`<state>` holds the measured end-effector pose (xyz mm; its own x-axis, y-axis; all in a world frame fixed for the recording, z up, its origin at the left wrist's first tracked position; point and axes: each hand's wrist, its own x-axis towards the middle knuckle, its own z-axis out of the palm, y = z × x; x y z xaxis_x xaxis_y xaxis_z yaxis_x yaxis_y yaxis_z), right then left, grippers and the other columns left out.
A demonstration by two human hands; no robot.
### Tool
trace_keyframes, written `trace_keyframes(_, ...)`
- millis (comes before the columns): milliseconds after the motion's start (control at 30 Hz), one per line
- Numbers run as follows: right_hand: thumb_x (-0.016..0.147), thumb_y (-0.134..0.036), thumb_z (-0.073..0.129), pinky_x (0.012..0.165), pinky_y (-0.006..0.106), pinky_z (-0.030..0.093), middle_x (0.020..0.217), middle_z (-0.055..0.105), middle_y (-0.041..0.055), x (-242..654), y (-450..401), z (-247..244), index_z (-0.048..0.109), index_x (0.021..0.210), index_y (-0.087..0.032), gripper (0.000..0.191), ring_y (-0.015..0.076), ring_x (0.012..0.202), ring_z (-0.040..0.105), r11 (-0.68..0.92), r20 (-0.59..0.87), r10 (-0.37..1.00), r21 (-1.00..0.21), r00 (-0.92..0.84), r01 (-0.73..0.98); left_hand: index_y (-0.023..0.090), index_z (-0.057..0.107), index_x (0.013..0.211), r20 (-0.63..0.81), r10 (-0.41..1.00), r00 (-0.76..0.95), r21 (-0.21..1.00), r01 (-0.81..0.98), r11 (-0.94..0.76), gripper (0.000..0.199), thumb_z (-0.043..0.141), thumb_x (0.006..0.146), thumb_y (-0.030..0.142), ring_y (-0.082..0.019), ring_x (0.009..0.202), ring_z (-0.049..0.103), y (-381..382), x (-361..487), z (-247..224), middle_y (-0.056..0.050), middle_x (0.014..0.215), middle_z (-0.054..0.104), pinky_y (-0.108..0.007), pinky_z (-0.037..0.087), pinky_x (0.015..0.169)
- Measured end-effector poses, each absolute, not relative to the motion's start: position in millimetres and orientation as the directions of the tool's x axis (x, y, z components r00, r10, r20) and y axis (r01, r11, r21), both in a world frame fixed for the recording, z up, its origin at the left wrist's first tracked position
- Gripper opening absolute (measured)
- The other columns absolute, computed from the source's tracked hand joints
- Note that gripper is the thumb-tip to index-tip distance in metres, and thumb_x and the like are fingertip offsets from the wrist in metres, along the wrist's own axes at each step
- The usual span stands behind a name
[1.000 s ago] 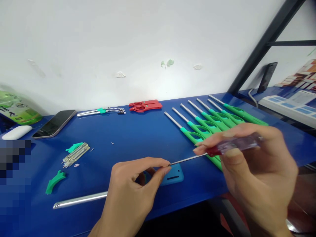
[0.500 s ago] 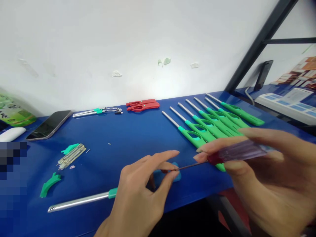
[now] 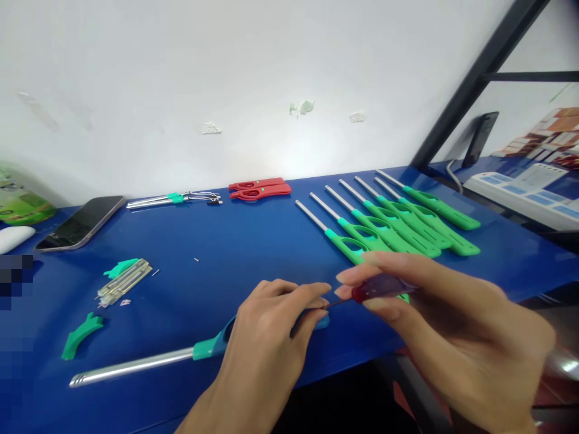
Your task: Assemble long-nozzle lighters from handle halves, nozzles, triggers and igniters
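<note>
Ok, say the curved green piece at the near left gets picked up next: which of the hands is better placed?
Probably the left hand: it is nearer the curved green piece, though it is busy at the tip of the screwdriver. The right hand is farther away and grips the screwdriver.

Looks onto a white wall (image 3: pixel 253 60), scarred with peeling patches (image 3: pixel 307 107) and brightest just above the blue tabletop (image 3: pixel 244 253). Shows, at right, a slanting black metal post (image 3: pixel 474 84) joined by a crossbar (image 3: pixel 534 76), and reddish floor (image 3: pixel 554 392) below.
</note>
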<state>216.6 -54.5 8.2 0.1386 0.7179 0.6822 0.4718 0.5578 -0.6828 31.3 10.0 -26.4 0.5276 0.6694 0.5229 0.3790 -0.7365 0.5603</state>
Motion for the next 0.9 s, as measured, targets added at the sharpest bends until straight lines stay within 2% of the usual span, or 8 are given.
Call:
trace_keyframes(100, 0.095, -0.017, 0.074, 0.075, 0.037, 0.072, 0.112, 0.084, -0.0099, 215, -53, 9, 0.072, 0.135, -0.044, 0.049, 0.0176, 0.077, 0.076, 0.575, 0.696, 0.706, -0.671, 0.129, 0.468, 0.029, 0.074, 0.117, 0.538, 0.646, 0.541, 0.541, 0.367, -0.757, 0.025, 0.072, 0.097, 0.013, -0.017, 0.09, 0.077, 10, 32, -28, 0.004, 0.103, 0.084, -0.031, 0.059, 0.081)
trace_keyframes(300, 0.095, -0.015, 0.074, 0.072, 0.041, 0.073, 0.11, 0.084, -0.0066, 214, -53, 8, 0.072, 0.136, -0.043, 0.05, 0.0204, 0.077, 0.078, 0.571, 0.703, 0.694, -0.667, 0.152, 0.478, 0.027, 0.072, 0.118, 0.571, 0.614, 0.545, 0.495, 0.368, -0.787, 0.021, 0.067, 0.102, 0.016, -0.018, 0.089, 0.077, 9, 32, -26, 0.002, 0.103, 0.084, -0.031, 0.058, 0.079)
trace_keyframes(500, 0.096, -0.012, 0.071, 0.077, 0.037, 0.072, 0.117, 0.083, -0.0076, 217, -50, 5, 0.068, 0.141, -0.043, 0.055, 0.0182, 0.084, 0.078, 0.599, 0.712, 0.696, -0.65, 0.098, 0.468, 0.024, 0.072, 0.112, 0.603, 0.583, 0.545, 0.456, 0.364, -0.812, 0.016, 0.065, 0.102, 0.014, -0.018, 0.083, 0.076, 9, 37, -29, 0.001, 0.096, 0.082, -0.03, 0.058, 0.074)
trace_keyframes(633, 0.097, -0.009, 0.07, 0.079, 0.032, 0.07, 0.113, 0.082, -0.0073, 218, -45, 4, 0.066, 0.143, -0.043, 0.057, 0.0152, 0.087, 0.077, 0.606, 0.702, 0.71, -0.651, 0.058, 0.457, 0.023, 0.072, 0.112, 0.598, 0.57, 0.563, 0.447, 0.355, -0.821, 0.015, 0.064, 0.103, 0.014, -0.018, 0.083, 0.076, 8, 36, -28, 0.002, 0.093, 0.081, -0.032, 0.06, 0.076)
trace_keyframes(733, 0.097, -0.009, 0.07, 0.081, 0.032, 0.069, 0.107, 0.081, -0.0063, 219, -41, 2, 0.068, 0.141, -0.042, 0.056, 0.0142, 0.085, 0.076, 0.604, 0.705, 0.705, -0.649, 0.068, 0.463, 0.021, 0.07, 0.119, 0.597, 0.561, 0.574, 0.437, 0.353, -0.827, 0.018, 0.066, 0.102, 0.017, -0.022, 0.091, 0.077, 4, 32, -28, -0.001, 0.107, 0.082, -0.039, 0.062, 0.083)
trace_keyframes(800, 0.097, -0.01, 0.07, 0.081, 0.029, 0.068, 0.103, 0.08, -0.0066, 218, -39, 2, 0.068, 0.14, -0.042, 0.054, 0.0129, 0.084, 0.075, 0.6, 0.706, 0.704, -0.651, 0.081, 0.466, 0.018, 0.069, 0.123, 0.57, 0.567, 0.594, 0.41, 0.392, -0.823, 0.023, 0.068, 0.1, 0.021, -0.029, 0.099, 0.077, 0, 28, -29, -0.007, 0.119, 0.079, -0.049, 0.063, 0.086)
trace_keyframes(900, 0.098, -0.01, 0.07, 0.082, 0.024, 0.064, 0.102, 0.079, -0.0084, 216, -36, 1, 0.069, 0.139, -0.041, 0.051, 0.0097, 0.086, 0.074, 0.597, 0.704, 0.705, -0.654, 0.084, 0.465, 0.015, 0.066, 0.128, 0.502, 0.568, 0.652, 0.35, 0.448, -0.823, 0.028, 0.067, 0.1, 0.019, -0.036, 0.104, 0.073, -4, 24, -33, -0.012, 0.123, 0.077, -0.061, 0.063, 0.085)
